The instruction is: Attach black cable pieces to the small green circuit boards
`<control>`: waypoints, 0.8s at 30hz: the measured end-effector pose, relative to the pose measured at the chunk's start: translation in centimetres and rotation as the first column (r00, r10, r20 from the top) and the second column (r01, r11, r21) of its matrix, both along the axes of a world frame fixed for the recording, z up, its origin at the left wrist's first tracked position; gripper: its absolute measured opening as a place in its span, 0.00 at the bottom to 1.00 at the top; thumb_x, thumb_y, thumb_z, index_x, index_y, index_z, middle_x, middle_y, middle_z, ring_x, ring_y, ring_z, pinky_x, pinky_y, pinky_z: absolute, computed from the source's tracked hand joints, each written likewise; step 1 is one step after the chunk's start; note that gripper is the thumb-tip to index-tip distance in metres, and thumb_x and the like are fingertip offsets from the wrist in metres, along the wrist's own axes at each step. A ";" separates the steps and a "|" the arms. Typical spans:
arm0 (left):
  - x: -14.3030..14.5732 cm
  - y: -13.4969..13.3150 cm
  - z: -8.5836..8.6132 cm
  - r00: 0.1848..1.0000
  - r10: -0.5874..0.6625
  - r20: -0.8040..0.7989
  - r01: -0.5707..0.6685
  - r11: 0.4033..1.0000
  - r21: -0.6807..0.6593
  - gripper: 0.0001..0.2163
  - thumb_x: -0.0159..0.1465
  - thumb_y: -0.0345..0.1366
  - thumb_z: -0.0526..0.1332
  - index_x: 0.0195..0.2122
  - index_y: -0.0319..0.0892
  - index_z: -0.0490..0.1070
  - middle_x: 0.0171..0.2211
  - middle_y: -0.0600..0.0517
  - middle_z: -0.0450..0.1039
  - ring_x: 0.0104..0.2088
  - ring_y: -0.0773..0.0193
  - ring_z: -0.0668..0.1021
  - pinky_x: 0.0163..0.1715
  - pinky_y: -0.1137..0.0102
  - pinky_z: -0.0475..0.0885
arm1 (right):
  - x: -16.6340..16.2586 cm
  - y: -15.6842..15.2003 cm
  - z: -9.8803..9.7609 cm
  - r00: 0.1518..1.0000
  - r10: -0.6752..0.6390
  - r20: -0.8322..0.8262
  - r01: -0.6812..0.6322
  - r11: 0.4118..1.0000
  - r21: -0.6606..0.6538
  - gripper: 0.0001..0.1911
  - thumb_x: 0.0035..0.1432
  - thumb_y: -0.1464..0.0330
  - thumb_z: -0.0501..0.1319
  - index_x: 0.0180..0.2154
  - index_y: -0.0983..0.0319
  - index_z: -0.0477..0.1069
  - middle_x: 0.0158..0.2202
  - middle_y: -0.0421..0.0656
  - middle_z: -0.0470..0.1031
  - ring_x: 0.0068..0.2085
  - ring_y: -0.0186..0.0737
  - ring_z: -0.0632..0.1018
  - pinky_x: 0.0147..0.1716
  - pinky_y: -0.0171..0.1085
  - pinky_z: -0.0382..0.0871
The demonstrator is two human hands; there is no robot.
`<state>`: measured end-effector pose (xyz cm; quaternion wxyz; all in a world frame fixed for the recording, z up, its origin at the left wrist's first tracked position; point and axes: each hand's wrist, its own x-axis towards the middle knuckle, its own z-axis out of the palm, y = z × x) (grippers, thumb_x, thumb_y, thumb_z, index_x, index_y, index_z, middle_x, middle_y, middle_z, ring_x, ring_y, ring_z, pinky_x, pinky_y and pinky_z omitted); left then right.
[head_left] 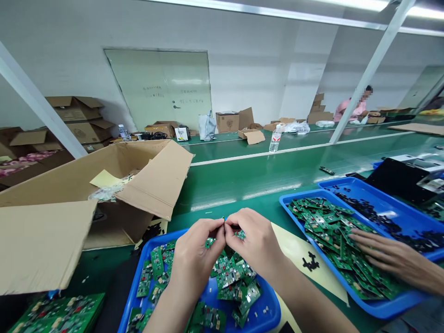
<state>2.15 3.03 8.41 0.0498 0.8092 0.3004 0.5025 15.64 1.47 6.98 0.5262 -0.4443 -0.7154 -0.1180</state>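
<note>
My left hand (pixel 198 247) and my right hand (pixel 255 238) meet fingertip to fingertip above a blue tray (pixel 268 296). Thumb and forefinger of each are pinched together. Whatever sits between them is almost fully covered; only a tiny dark-green edge shows at the fingertips, too small to name. Below, the tray holds several loose green circuit boards (pixel 229 275) with small parts on them, and little pale bits lie on its bottom. My wrists and forearms hide part of the tray.
At right, another person's hand (pixel 385 254) rests on circuit boards in a second blue tray (pixel 376 312). Small black pieces (pixel 311 262) lie on yellowish paper (pixel 291 236). A large open carton (pixel 156 185) stands at left, a water bottle (pixel 275 138) farther back, stacked boards (pixel 65 314) at lower left.
</note>
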 end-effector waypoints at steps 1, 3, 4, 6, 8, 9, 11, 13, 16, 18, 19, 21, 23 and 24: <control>-0.1 -0.1 0.1 1.000 0.011 0.001 -0.011 1.000 -0.006 0.04 0.60 0.29 0.59 0.33 0.40 0.73 0.27 0.53 0.78 0.24 0.68 0.78 0.26 0.77 0.74 | 0.3 0.2 -0.1 1.000 -0.016 0.003 0.016 1.000 0.001 0.10 0.58 0.75 0.53 0.25 0.62 0.66 0.22 0.41 0.70 0.25 0.36 0.71 0.26 0.34 0.64; -0.3 -0.5 0.2 0.999 0.042 0.012 -0.042 0.998 -0.041 0.04 0.59 0.28 0.59 0.32 0.41 0.73 0.26 0.54 0.77 0.23 0.69 0.77 0.27 0.77 0.74 | 1.4 0.7 -0.2 0.995 -0.097 -0.026 0.097 0.995 -0.002 0.11 0.57 0.75 0.52 0.24 0.61 0.66 0.22 0.41 0.69 0.25 0.35 0.70 0.26 0.34 0.64; -0.4 -0.7 0.3 0.997 0.061 0.040 -0.058 0.996 -0.067 0.05 0.58 0.27 0.59 0.32 0.42 0.74 0.25 0.55 0.76 0.23 0.69 0.77 0.27 0.77 0.74 | 2.3 1.0 -0.1 0.986 -0.149 -0.069 0.149 0.989 -0.014 0.11 0.57 0.75 0.52 0.24 0.61 0.66 0.22 0.40 0.69 0.25 0.35 0.70 0.27 0.34 0.64; -0.7 -1.1 0.6 0.983 0.094 0.157 -0.072 0.988 -0.140 0.06 0.57 0.26 0.60 0.32 0.43 0.75 0.25 0.56 0.76 0.23 0.70 0.76 0.27 0.77 0.74 | 4.1 1.3 0.1 0.956 -0.197 -0.220 0.183 0.980 -0.083 0.08 0.56 0.73 0.54 0.25 0.61 0.67 0.23 0.40 0.70 0.26 0.35 0.71 0.28 0.34 0.65; -0.9 -1.3 0.9 0.938 0.116 0.326 -0.040 0.972 -0.233 0.06 0.56 0.28 0.62 0.32 0.43 0.76 0.26 0.56 0.76 0.24 0.70 0.76 0.27 0.78 0.74 | 5.5 1.2 0.4 0.915 -0.120 -0.384 0.053 0.982 -0.180 0.05 0.57 0.70 0.56 0.28 0.61 0.68 0.24 0.39 0.71 0.26 0.35 0.72 0.27 0.33 0.67; -0.9 -1.3 1.0 0.906 0.125 0.404 -0.005 0.958 -0.286 0.06 0.56 0.29 0.63 0.33 0.44 0.76 0.27 0.56 0.76 0.25 0.70 0.77 0.27 0.78 0.74 | 5.9 1.0 0.5 0.893 -0.064 -0.445 -0.036 0.976 -0.213 0.04 0.57 0.69 0.57 0.30 0.61 0.68 0.24 0.39 0.70 0.26 0.35 0.73 0.27 0.33 0.68; -0.9 -1.4 1.2 0.849 0.130 0.513 0.082 0.925 -0.370 0.07 0.54 0.29 0.65 0.35 0.44 0.76 0.27 0.56 0.76 0.26 0.70 0.77 0.26 0.79 0.74 | 5.8 0.1 0.8 0.854 0.064 -0.516 -0.224 0.940 -0.255 0.03 0.57 0.68 0.58 0.32 0.60 0.67 0.27 0.39 0.69 0.28 0.35 0.73 0.29 0.33 0.69; -0.9 -1.5 1.3 0.808 0.129 0.575 0.138 0.907 -0.398 0.09 0.53 0.30 0.66 0.36 0.44 0.76 0.27 0.56 0.76 0.27 0.70 0.77 0.27 0.79 0.74 | 5.1 -0.9 1.0 0.831 0.195 -0.522 -0.383 0.880 -0.282 0.02 0.57 0.68 0.59 0.34 0.59 0.66 0.34 0.41 0.68 0.33 0.35 0.74 0.33 0.34 0.70; -0.9 -2.0 1.4 0.795 0.127 0.593 0.128 0.920 -0.369 0.07 0.52 0.30 0.67 0.33 0.44 0.77 0.27 0.55 0.77 0.26 0.70 0.77 0.27 0.78 0.74 | 3.6 -2.4 1.2 0.800 0.361 -0.479 -0.552 0.755 -0.353 0.06 0.56 0.70 0.61 0.37 0.57 0.65 0.43 0.42 0.66 0.36 0.34 0.74 0.41 0.36 0.70; -0.9 -2.3 1.6 0.806 0.105 0.583 0.110 0.941 -0.321 0.05 0.53 0.29 0.67 0.31 0.44 0.78 0.27 0.55 0.78 0.26 0.69 0.78 0.27 0.77 0.75 | 2.7 -3.0 1.2 0.765 0.428 -0.481 -0.625 0.672 -0.397 0.09 0.56 0.71 0.62 0.38 0.57 0.65 0.43 0.41 0.67 0.34 0.32 0.73 0.41 0.36 0.70; -0.9 -2.5 1.7 0.812 0.086 0.577 0.107 0.950 -0.293 0.05 0.53 0.28 0.66 0.30 0.44 0.78 0.27 0.55 0.78 0.26 0.69 0.78 0.27 0.76 0.75 | 2.3 -3.2 1.2 0.746 0.445 -0.495 -0.651 0.644 -0.403 0.09 0.56 0.71 0.62 0.39 0.57 0.64 0.41 0.40 0.68 0.33 0.31 0.73 0.39 0.35 0.70; -1.0 -2.5 1.9 0.823 0.041 0.566 0.123 0.961 -0.249 0.07 0.53 0.27 0.66 0.30 0.46 0.79 0.28 0.56 0.79 0.28 0.68 0.79 0.29 0.76 0.75 | 1.6 -3.3 1.1 0.719 0.437 -0.540 -0.672 0.636 -0.380 0.08 0.57 0.72 0.61 0.38 0.57 0.64 0.38 0.40 0.69 0.33 0.32 0.73 0.37 0.33 0.71; -1.1 -2.3 1.9 0.816 0.020 0.577 0.148 0.959 -0.242 0.08 0.53 0.25 0.66 0.29 0.47 0.79 0.28 0.57 0.80 0.31 0.68 0.80 0.33 0.76 0.76 | 0.9 -3.3 1.0 0.698 0.408 -0.589 -0.671 0.661 -0.337 0.07 0.57 0.73 0.60 0.37 0.58 0.64 0.35 0.39 0.70 0.34 0.33 0.74 0.36 0.33 0.71; -1.1 -2.0 1.7 0.803 0.022 0.595 0.164 0.952 -0.257 0.08 0.53 0.25 0.66 0.28 0.48 0.79 0.29 0.57 0.80 0.32 0.68 0.80 0.35 0.76 0.76 | 0.6 -3.3 1.0 0.686 0.396 -0.610 -0.668 0.675 -0.313 0.08 0.56 0.73 0.60 0.37 0.58 0.64 0.34 0.40 0.71 0.34 0.33 0.75 0.35 0.33 0.72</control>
